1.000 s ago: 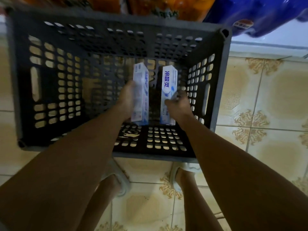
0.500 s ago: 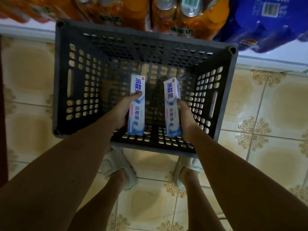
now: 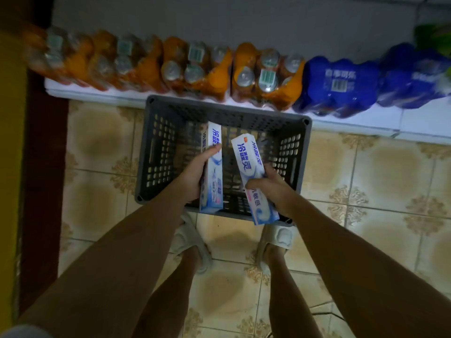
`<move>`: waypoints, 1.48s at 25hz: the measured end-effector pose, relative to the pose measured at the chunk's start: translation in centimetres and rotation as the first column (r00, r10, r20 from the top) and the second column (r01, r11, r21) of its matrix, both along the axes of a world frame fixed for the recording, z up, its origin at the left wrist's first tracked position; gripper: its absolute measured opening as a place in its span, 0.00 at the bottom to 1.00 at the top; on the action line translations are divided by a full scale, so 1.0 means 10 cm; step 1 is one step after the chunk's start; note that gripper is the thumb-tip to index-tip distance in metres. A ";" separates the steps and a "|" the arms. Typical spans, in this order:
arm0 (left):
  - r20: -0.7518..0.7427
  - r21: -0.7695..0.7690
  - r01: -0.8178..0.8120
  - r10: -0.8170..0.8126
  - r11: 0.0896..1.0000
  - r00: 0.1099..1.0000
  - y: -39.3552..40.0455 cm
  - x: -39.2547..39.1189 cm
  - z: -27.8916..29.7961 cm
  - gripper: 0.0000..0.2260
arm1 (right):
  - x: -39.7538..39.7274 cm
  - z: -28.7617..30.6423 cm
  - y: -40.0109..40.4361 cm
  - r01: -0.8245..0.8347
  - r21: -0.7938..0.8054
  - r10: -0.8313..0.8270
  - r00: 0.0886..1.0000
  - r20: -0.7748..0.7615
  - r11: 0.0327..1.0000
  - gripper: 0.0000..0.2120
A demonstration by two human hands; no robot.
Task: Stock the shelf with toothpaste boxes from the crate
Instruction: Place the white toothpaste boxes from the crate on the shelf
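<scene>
Landmark: the grey plastic crate (image 3: 156, 152), a rectangular box with perforated lattice walls and floor, standing on the patterned beige floor tiles (image 3: 366, 181).

2 toothpaste boxes are held above the crate's open top. The left box (image 3: 211, 167) is long, white and blue glossy card, with blue Chinese characters down its upper face; the smaller print is not legible. The left hand (image 3: 195, 176) grips it around the middle, thumb laid across the front face and the other fingers wrapped behind. The right box (image 3: 251, 167) carries the same blue characters, a small red mark near its top corner and pink characters lower down. It tilts with its top toward the left box, apart from it. The right hand (image 3: 273, 189) holds it at the lower half, fingers curled over the front.

Beyond the crate's far wall, on a pale raised ledge (image 3: 415, 123), stand shrink-wrapped orange drink can packs (image 3: 266, 76) with barcode labels, and blue wrapped packs (image 3: 339, 86) with white writing too blurred to read.

On the near side of the crate are 2 feet in pale slippers (image 3: 275, 240). Open floor lies to the crate's right.
</scene>
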State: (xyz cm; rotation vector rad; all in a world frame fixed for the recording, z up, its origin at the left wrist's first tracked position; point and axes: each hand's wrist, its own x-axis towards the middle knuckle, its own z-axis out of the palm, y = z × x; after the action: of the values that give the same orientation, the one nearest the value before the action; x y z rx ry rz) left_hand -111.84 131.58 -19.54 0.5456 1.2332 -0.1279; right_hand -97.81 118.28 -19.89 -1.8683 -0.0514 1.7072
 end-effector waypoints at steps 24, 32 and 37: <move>0.393 0.333 -0.230 0.087 0.914 0.915 0.05 -0.70 4.99 0.26 | 0.08 5.33 0.35 -0.722 0.252 0.511 0.652 0.560 0.645 0.26; -0.348 0.677 0.696 -0.731 0.238 0.588 0.93 -0.45 6.52 0.21 | 0.49 6.45 0.69 -0.895 0.139 0.564 0.381 0.733 0.425 0.25; -0.525 0.680 0.728 -0.749 -0.084 0.404 0.86 -0.07 6.81 0.28 | 0.55 6.76 0.83 -0.898 0.125 0.558 0.367 0.744 0.423 0.26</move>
State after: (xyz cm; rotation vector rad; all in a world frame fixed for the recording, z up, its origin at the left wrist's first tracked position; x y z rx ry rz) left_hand -112.56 140.21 48.59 2.2200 0.6892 -0.4622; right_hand -92.34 126.63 47.69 -1.9431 -1.7857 1.2140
